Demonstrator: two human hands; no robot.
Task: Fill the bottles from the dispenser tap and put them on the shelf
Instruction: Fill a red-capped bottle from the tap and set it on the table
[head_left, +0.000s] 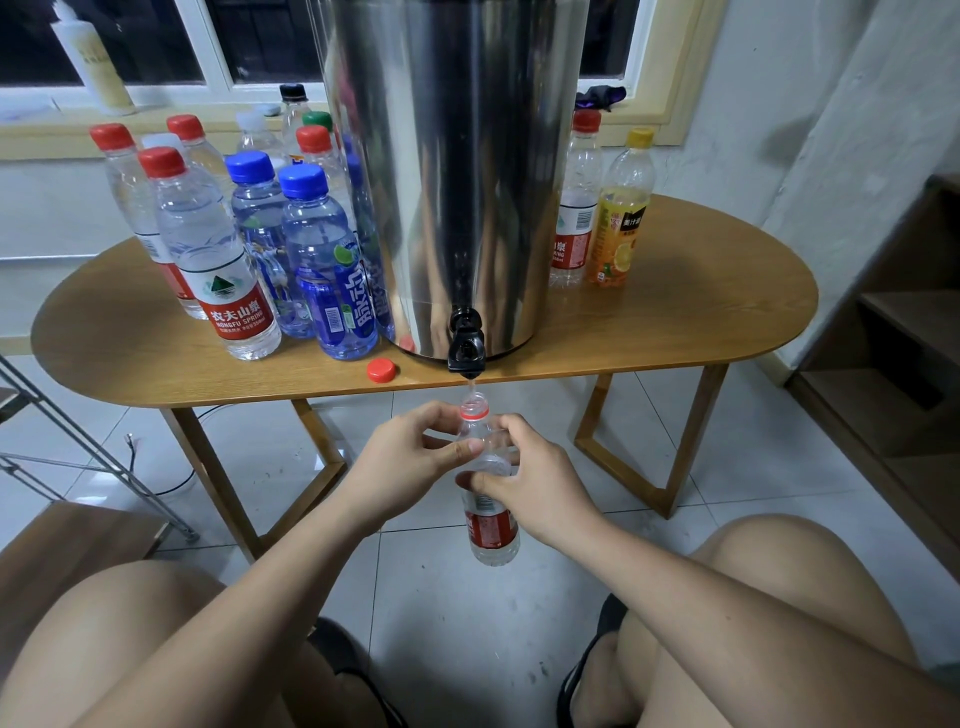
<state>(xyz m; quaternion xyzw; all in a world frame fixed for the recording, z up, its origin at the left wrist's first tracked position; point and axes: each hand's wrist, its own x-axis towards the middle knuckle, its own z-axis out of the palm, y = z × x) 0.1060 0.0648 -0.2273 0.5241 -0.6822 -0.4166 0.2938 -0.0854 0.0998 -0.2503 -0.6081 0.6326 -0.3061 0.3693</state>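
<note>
- The open bottle (491, 525) is held off the table, with its mouth directly at six o'clock of the tap (466, 353) — so that the thin stream seen there is caught by the narrow neck.
- The left hand (410, 462) is curled round the bottle's shoulder, thumb and fingers pinched just under the red neck ring. The mouth is judged to be steadied that way.
- The right hand (543, 491) is wrapped round the upper body, above the red label, where the weight of the water is best borne.
- The red cap (381, 370) is set on the table (675, 322) at nine o'clock of the tap, near to hand for closing.
- Capped bottles (218, 260) are grouped at nine o'clock of the dispenser (452, 171), and two further bottles (574, 208) at three o'clock — all well apart from the stream.
- The wooden shelving (893, 312) at three o'clock of the view is taken to be the shelf. The held bottle is well apart from it.
</note>
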